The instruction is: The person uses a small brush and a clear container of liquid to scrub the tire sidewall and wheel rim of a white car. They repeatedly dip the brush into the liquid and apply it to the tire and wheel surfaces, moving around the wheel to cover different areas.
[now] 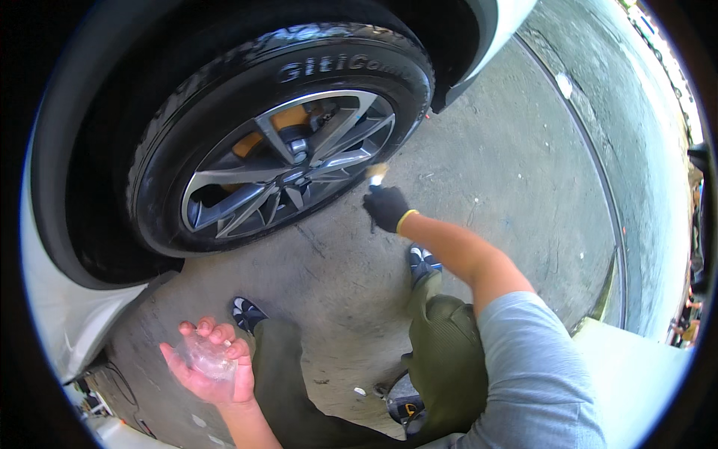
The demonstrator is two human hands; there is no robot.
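My right hand [387, 209], in a dark glove with a yellow cuff, grips a paintbrush [376, 173] by its handle. The pale bristles point up towards the lower right edge of the car tyre [160, 140]; whether they touch it I cannot tell. My bare left hand [213, 359], palm up at the lower left, holds a clear plastic cup or container [208, 357] with its fingers curled around it. In front of me stands the mounted wheel, its multi-spoke alloy rim [280, 178] grey and black, with an orange-yellow part behind the spokes.
The white car's fender [73, 331] and dark wheel arch surround the tyre. Below is a concrete floor [348, 280] with small scraps. A narrow dark groove [594, 151] curves along the right. Near my legs lies a dark round item [405, 401], partly hidden. A cable [120, 381] lies at lower left.
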